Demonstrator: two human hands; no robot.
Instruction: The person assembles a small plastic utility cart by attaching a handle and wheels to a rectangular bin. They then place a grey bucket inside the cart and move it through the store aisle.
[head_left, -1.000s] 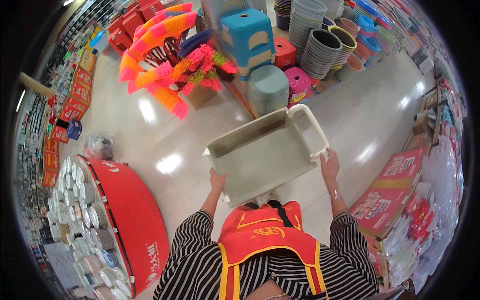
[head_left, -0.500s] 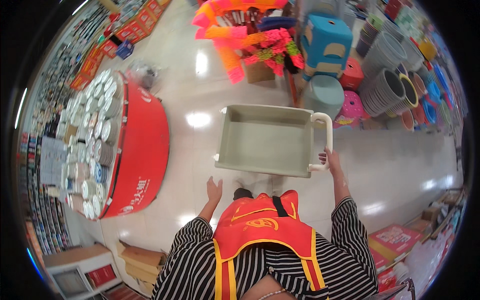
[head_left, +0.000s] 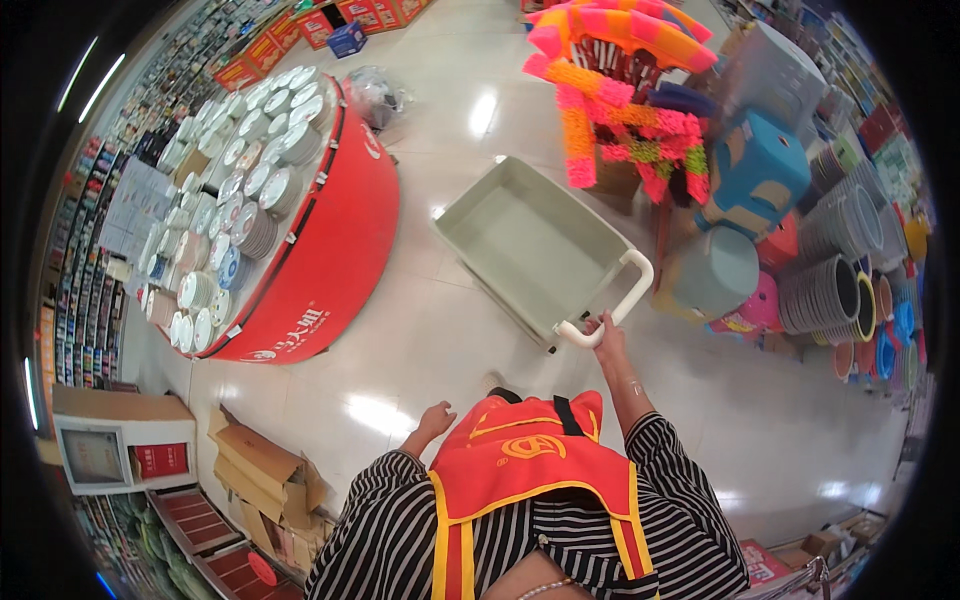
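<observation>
A grey-green, deep rectangular trolley [head_left: 535, 235] stands aslant on the floor ahead of me, and I see nothing inside it. My right hand [head_left: 607, 338] is closed around the near end of its curved cream push handle [head_left: 632, 292]. A small dark wheel or foot shows under its near corner. Free of any object, my left hand [head_left: 434, 419] hangs low beside my red and yellow apron [head_left: 530, 450], its fingers loosely bent and a little apart.
A rounded red display stand [head_left: 345, 240] with stacks of bowls and plates [head_left: 262, 185] is at left. Colourful fluffy dusters [head_left: 620, 95], a blue stool [head_left: 760, 170] and stacked buckets [head_left: 822, 300] line the right. Opened cardboard boxes [head_left: 262, 462] lie at lower left.
The trolley has turned clockwise, its handle end swinging toward me. My right hand has moved left with the handle. My left hand has dropped lower, its fingers more bent. The view has turned.
</observation>
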